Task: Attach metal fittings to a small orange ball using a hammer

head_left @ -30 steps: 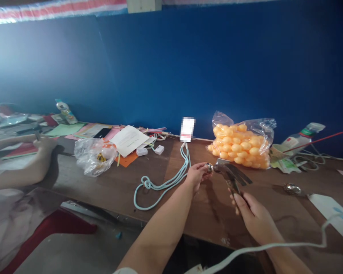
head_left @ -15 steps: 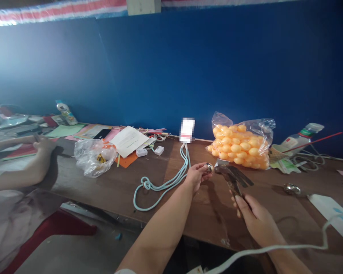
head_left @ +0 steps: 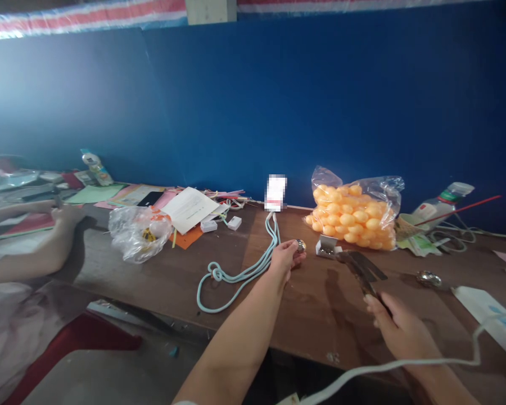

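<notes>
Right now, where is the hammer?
In the head view, the hammer is right of centre, in the right hand, just right of the open box and in front of the bag of orange balls.

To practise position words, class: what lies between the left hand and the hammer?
In the head view, going from the left hand to the hammer: first the shiny piece that hand holds, then a small open box.
</notes>
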Available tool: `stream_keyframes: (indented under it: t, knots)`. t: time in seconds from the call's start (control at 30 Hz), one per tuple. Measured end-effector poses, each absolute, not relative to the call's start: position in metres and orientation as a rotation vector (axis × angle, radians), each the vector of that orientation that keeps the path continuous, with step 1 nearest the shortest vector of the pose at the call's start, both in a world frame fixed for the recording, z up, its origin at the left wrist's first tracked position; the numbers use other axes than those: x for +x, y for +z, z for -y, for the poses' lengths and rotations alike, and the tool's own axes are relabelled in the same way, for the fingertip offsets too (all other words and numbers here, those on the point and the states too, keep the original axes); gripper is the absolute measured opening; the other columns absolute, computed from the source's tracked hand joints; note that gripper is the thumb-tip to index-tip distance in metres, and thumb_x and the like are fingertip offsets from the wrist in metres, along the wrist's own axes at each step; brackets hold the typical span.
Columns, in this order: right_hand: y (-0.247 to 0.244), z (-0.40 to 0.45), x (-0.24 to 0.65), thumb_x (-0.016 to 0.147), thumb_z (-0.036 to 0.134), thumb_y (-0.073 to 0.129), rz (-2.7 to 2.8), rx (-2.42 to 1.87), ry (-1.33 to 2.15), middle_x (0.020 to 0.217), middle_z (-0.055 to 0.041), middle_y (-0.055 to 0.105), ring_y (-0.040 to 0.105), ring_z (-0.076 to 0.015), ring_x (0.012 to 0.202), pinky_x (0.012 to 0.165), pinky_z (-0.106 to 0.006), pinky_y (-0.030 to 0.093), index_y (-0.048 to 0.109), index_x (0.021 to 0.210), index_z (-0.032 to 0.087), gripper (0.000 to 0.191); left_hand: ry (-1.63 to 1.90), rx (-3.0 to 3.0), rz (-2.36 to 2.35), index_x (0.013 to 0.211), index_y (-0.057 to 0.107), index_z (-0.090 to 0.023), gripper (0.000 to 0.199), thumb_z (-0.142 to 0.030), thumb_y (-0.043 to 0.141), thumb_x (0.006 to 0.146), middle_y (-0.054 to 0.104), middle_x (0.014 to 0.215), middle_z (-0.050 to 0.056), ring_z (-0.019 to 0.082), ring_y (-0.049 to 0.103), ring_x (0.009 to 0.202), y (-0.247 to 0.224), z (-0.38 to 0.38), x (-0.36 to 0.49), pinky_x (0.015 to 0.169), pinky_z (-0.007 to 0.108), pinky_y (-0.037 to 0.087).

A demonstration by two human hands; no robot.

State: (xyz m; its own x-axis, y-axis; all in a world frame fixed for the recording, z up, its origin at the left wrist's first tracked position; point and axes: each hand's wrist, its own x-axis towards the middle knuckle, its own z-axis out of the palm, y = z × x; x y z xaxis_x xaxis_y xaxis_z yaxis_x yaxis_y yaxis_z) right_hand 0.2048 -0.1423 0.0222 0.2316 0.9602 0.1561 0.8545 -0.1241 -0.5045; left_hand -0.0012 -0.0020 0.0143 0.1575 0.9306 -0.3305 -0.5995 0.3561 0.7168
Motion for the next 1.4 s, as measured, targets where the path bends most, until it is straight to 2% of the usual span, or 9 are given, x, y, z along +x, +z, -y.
stream_keyframes:
  t: [0.17,0.33,0.57,0.67,0.8,0.9,1.03,1.2,1.4]
  knots:
    - [0.002,0.136,0.26,0.085,0.044,0.036,1.782,-2.217,-0.308,0.081,-0.0157,0.064,0.063,-0.0323,0.077,0.066,-0.043,0.047,0.062,0.087,0.018,0.037,1.158,0.472,-0.847,0.087,0.062,-0.009,0.018,-0.022,0.068,0.075,0.064,0.073,0.006,0.01,0.06,0.06,0.012,0.001,0.0,0.063,0.024,0.052]
    - [-0.01,0.132,0.291,0.082,0.036,0.043,1.865,-2.296,-0.516,0.083,-0.0191,0.064,0.062,-0.0345,0.077,0.069,-0.046,0.047,0.066,0.095,0.013,0.035,1.158,0.508,-0.844,0.089,0.063,-0.01,0.024,-0.026,0.071,0.073,0.064,0.074,0.006,0.01,0.059,0.06,0.011,0.003,0.001,0.064,0.025,0.052]
    - [-0.023,0.13,0.308,0.079,0.042,0.049,1.875,-2.29,-0.434,0.083,-0.0177,0.066,0.062,-0.0348,0.08,0.072,-0.047,0.047,0.067,0.096,0.015,0.037,1.145,0.529,-0.884,0.095,0.062,-0.009,0.027,-0.026,0.068,0.075,0.063,0.072,0.006,0.01,0.059,0.059,0.012,0.003,0.001,0.062,0.025,0.051]
    - [0.002,0.127,0.302,0.077,0.042,0.052,1.854,-2.248,-0.431,0.093,-0.0182,0.066,0.06,-0.0362,0.09,0.077,-0.048,0.045,0.067,0.1,0.016,0.038,1.139,0.55,-0.902,0.097,0.062,-0.009,0.03,-0.028,0.069,0.074,0.064,0.074,0.007,0.011,0.06,0.059,0.011,0.004,0.003,0.061,0.025,0.051]
    - [0.045,0.102,0.26,0.084,0.041,0.047,1.789,-2.019,-0.33,0.101,-0.0105,0.066,0.059,-0.0273,0.095,0.082,-0.039,0.044,0.065,0.106,0.023,0.034,1.137,0.601,-0.919,0.098,0.062,-0.009,0.033,-0.03,0.07,0.073,0.064,0.077,0.008,0.011,0.06,0.061,0.01,0.005,0.005,0.061,0.026,0.051]
    - [0.058,0.068,0.223,0.085,0.038,0.045,1.883,-1.925,-0.171,0.099,-0.0065,0.067,0.061,-0.022,0.086,0.074,-0.032,0.045,0.068,0.097,0.024,0.029,1.144,0.621,-0.941,0.099,0.062,-0.01,0.033,-0.029,0.069,0.073,0.064,0.077,0.008,0.012,0.06,0.061,0.009,0.004,0.005,0.061,0.027,0.052]
    - [0.058,0.022,0.192,0.084,0.036,0.045,2.002,-2.123,-0.029,0.096,-0.0037,0.069,0.062,-0.0242,0.084,0.06,-0.031,0.041,0.07,0.088,0.028,0.027,1.16,0.637,-0.924,0.099,0.062,-0.01,0.03,-0.029,0.066,0.075,0.064,0.08,0.009,0.012,0.06,0.062,0.007,0.002,0.006,0.061,0.027,0.052]
    - [0.058,-0.007,0.18,0.081,0.029,0.047,2.13,-2.3,-0.013,0.084,-0.0095,0.069,0.063,-0.026,0.074,0.058,-0.032,0.04,0.072,0.071,0.023,0.027,1.156,0.638,-0.923,0.099,0.062,-0.01,0.031,-0.028,0.066,0.075,0.063,0.079,0.008,0.012,0.06,0.061,0.006,0.001,0.006,0.058,0.026,0.051]
    - [0.053,-0.016,0.177,0.078,0.024,0.048,2.158,-2.351,0.003,0.083,-0.0118,0.07,0.063,-0.0268,0.074,0.058,-0.033,0.041,0.072,0.079,0.022,0.024,1.142,0.597,-0.932,0.1,0.062,-0.009,0.029,-0.025,0.064,0.076,0.063,0.078,0.008,0.012,0.059,0.06,0.011,0.001,0.006,0.055,0.024,0.05]
